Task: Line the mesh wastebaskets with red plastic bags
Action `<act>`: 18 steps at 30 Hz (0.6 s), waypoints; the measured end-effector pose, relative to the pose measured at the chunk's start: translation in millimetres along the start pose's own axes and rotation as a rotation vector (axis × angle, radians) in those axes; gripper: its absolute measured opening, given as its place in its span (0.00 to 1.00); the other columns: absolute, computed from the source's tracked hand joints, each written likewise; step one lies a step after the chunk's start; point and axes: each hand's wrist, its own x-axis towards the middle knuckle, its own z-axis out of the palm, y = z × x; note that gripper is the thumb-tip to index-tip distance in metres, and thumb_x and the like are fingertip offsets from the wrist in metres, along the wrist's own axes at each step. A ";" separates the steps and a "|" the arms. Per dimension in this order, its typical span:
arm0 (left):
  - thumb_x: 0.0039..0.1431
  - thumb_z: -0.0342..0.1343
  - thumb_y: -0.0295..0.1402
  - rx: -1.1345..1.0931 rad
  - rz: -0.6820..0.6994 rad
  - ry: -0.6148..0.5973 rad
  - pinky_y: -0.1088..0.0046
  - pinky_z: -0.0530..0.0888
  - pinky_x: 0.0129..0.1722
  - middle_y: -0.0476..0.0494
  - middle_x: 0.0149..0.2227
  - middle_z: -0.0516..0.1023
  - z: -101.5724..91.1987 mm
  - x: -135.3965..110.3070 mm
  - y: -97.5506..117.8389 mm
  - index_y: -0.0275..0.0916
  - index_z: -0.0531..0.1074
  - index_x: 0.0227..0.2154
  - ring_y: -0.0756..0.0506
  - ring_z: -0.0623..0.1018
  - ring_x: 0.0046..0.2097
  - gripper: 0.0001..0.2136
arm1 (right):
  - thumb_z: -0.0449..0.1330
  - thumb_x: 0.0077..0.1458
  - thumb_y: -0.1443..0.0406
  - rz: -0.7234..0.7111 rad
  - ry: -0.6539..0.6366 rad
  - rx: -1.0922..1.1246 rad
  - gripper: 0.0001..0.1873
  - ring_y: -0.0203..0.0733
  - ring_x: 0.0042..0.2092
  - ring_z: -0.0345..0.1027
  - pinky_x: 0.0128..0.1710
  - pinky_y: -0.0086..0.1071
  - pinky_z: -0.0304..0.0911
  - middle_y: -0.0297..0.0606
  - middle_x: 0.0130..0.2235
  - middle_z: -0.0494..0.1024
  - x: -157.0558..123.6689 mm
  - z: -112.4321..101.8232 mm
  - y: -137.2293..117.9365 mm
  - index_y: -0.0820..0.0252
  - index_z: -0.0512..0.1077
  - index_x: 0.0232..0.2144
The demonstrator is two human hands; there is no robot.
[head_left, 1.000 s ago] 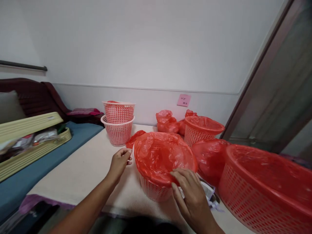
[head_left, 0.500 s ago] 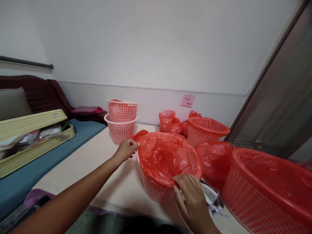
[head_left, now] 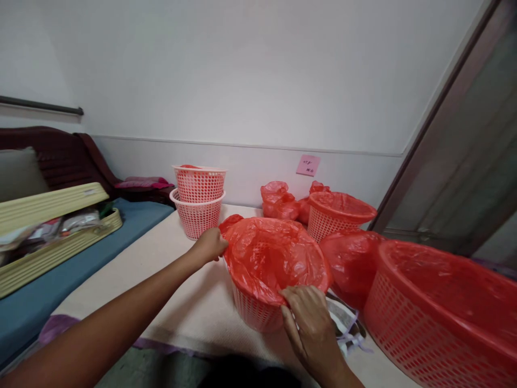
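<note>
In front of me stands a plastic basket (head_left: 258, 312) with slotted walls, lined with a thin red plastic bag (head_left: 278, 258) folded over its rim. At the rim's left side, my left hand (head_left: 210, 245) is closed on the edge of the bag. My right hand (head_left: 309, 318) grips the front right of the rim, its fingers over the bag and the thumb on the outer side. Much of the basket's wall is covered by the bag.
Two stacked pink baskets (head_left: 200, 202) stand behind to the left. At right are a lined basket (head_left: 335, 221), a large red basket (head_left: 436, 318) and red bags (head_left: 278, 200). A pink note (head_left: 308, 165) is on the wall. A yellow case (head_left: 60, 242) lies left.
My left hand has closed more firmly on the bag at the left rim, and the bag there is pulled down over it. My right hand keeps its hold. The whole view has shifted slightly.
</note>
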 end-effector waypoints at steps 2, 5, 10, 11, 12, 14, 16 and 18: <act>0.48 0.58 0.19 -0.123 -0.046 -0.021 0.82 0.65 0.14 0.55 0.11 0.68 -2.0 -2.9 -6.2 0.35 0.67 0.14 0.55 0.68 0.14 0.11 | 0.53 0.59 0.73 0.001 0.003 -0.009 0.10 0.43 0.41 0.61 0.46 0.42 0.54 0.42 0.38 0.72 0.3 0.0 -0.1 0.65 0.67 0.44; 0.51 0.57 0.21 -0.361 -0.126 -0.045 0.81 0.72 0.19 0.49 0.17 0.74 -3.2 -9.9 -20.8 0.33 0.72 0.21 0.54 0.72 0.18 0.06 | 0.53 0.59 0.73 -0.017 -0.001 -0.014 0.10 0.44 0.41 0.61 0.46 0.42 0.54 0.43 0.38 0.72 0.6 -0.5 -1.2 0.66 0.68 0.44; 0.56 0.52 0.21 -0.742 -0.209 -0.085 0.80 0.77 0.29 0.41 0.25 0.79 7.8 -20.7 -47.4 0.31 0.73 0.26 0.52 0.77 0.24 0.07 | 0.53 0.58 0.72 -0.035 -0.001 -0.024 0.11 0.44 0.41 0.61 0.45 0.42 0.53 0.43 0.39 0.72 -1.6 -0.2 -2.3 0.67 0.67 0.45; 0.58 0.51 0.21 -0.798 -0.215 -0.095 0.79 0.78 0.30 0.40 0.27 0.80 11.5 -21.9 -51.1 0.30 0.73 0.27 0.52 0.78 0.25 0.07 | 0.53 0.59 0.72 -0.034 -0.002 -0.026 0.11 0.44 0.41 0.61 0.46 0.42 0.53 0.43 0.39 0.72 -2.2 0.1 -2.0 0.67 0.67 0.45; 0.59 0.50 0.21 -0.845 -0.219 -0.103 0.78 0.78 0.31 0.39 0.28 0.80 15.3 -22.9 -54.1 0.30 0.74 0.29 0.52 0.78 0.26 0.08 | 0.53 0.59 0.72 -0.031 -0.006 -0.025 0.11 0.44 0.41 0.61 0.46 0.43 0.53 0.43 0.39 0.72 -2.6 0.2 -1.5 0.66 0.67 0.45; 0.60 0.49 0.22 -0.915 -0.222 -0.110 0.77 0.78 0.31 0.40 0.29 0.80 22.2 -24.2 -58.0 0.30 0.73 0.31 0.51 0.79 0.27 0.08 | 0.53 0.59 0.72 -0.021 -0.014 -0.020 0.11 0.44 0.41 0.61 0.46 0.43 0.53 0.43 0.38 0.72 -2.8 0.2 -0.3 0.66 0.67 0.44; 0.60 0.49 0.21 -0.955 -0.221 -0.104 0.76 0.78 0.32 0.41 0.28 0.79 27.0 -25.2 -59.9 0.30 0.73 0.32 0.51 0.78 0.27 0.08 | 0.53 0.59 0.72 -0.014 -0.025 -0.017 0.10 0.44 0.41 0.61 0.45 0.42 0.54 0.42 0.38 0.72 -2.3 -0.1 0.7 0.65 0.67 0.44; 0.61 0.48 0.22 -0.965 -0.220 -0.083 0.77 0.78 0.30 0.43 0.26 0.78 29.3 -26.7 -60.8 0.31 0.72 0.31 0.52 0.77 0.26 0.08 | 0.53 0.59 0.72 -0.010 -0.029 -0.019 0.10 0.43 0.41 0.61 0.45 0.42 0.54 0.42 0.38 0.72 -1.6 -0.5 1.2 0.65 0.67 0.44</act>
